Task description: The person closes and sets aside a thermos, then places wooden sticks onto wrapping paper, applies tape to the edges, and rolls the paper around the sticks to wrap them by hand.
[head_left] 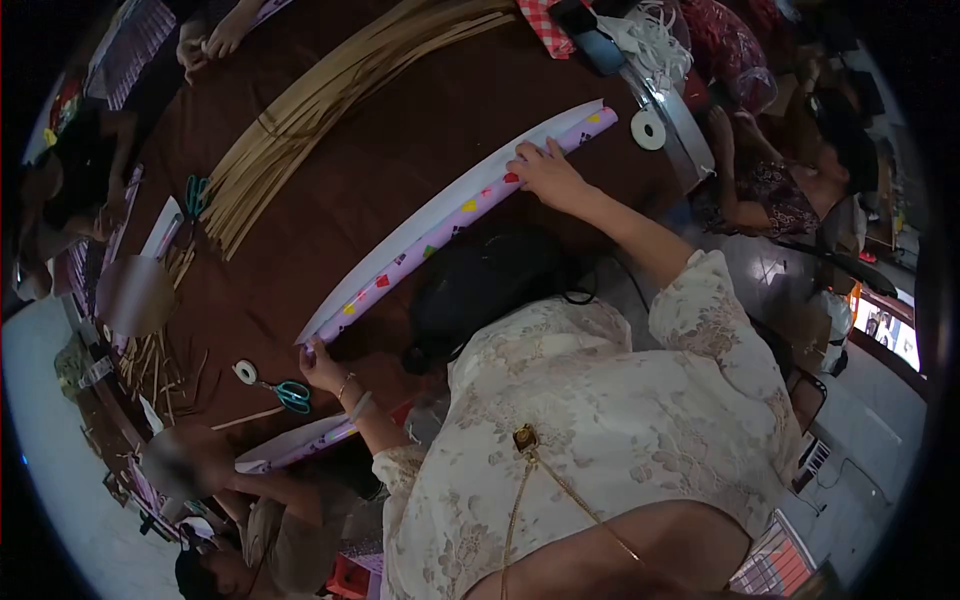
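Head view: black bag-like item (485,290) at the near edge of the brown-covered table (260,310), close to the wearer. Just beyond it, a long printed sheet (428,248), white on its other face, runs along that edge, one long side curled or folded over. Risk, by judgement: the fold could spring open or skew if one hand eased off first, since the sheet looks thin and springy. Left hand (325,372): thumb and fingertip look pinched together on the sheet's left end. Right hand (552,182): fingers spread a little apart, resting on the sheet near its right end; thumb contact cannot be told. Teal scissors (293,397) and tape roll (244,372) lie past the left end. Farther: tan strips (320,110) reach toward the far edge
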`<state>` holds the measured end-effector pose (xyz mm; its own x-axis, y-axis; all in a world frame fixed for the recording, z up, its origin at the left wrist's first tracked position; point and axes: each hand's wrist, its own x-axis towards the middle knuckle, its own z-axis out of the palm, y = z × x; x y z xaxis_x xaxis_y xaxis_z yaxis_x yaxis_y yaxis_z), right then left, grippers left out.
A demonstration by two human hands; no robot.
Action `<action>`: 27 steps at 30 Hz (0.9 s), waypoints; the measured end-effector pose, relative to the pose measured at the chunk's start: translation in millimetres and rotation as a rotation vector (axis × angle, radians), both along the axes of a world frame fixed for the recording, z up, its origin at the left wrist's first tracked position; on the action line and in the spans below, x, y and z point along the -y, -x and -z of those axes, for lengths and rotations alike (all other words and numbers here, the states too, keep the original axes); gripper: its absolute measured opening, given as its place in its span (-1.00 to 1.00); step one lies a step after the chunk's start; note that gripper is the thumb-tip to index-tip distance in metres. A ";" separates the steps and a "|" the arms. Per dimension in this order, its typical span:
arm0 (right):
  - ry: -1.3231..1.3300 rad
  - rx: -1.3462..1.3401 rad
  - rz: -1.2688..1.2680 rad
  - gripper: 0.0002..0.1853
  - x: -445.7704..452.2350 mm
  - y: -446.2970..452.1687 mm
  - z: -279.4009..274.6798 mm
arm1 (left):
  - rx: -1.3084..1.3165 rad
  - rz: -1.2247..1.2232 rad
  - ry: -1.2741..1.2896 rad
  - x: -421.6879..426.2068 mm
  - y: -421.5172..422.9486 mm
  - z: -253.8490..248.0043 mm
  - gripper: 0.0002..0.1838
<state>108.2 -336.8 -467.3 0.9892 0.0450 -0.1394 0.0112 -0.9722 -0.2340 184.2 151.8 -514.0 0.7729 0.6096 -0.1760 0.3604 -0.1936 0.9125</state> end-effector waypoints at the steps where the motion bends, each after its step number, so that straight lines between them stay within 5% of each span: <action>1: -0.020 -0.001 -0.014 -0.62 -0.7 0.3 -0.3 | -0.001 -0.014 -0.020 -9.3 0.0 3.9 -0.56; 3: -0.007 -0.026 -0.002 -0.62 0.6 -1.3 -2.4 | -0.065 0.226 0.159 -26.9 -7.8 8.0 -0.77; 6: -0.019 -0.026 -0.028 -0.62 2.2 -2.5 -5.8 | -0.184 -0.013 0.257 -0.9 -13.0 -20.1 -0.64; 10: 0.026 -0.026 -0.027 -0.56 3.5 -1.1 -1.0 | -0.347 0.055 0.182 -6.6 -19.6 -23.9 -0.51; 18: 0.066 0.010 -0.058 -0.58 4.0 -4.3 2.5 | -0.285 -0.037 0.141 2.8 -23.5 -16.5 -0.52; 20: 0.062 -0.031 -0.061 -0.60 0.3 -7.7 -6.9 | -0.183 -0.020 0.090 -19.1 -23.9 21.1 -0.56; 25: 0.023 -0.123 -0.081 -0.61 3.9 -11.6 -6.7 | -0.218 -0.024 0.488 -16.9 -21.5 -13.1 -0.63; 27: 0.012 -0.103 -0.078 -0.62 5.8 -11.0 -4.7 | -0.101 -0.016 0.423 -14.4 -20.3 -11.1 -0.64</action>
<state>119.2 -342.6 -462.5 0.9632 0.1185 -0.2415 0.0629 -0.9720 -0.2262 204.5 166.2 -502.9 0.7298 0.4799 -0.4869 0.4518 0.1959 0.8703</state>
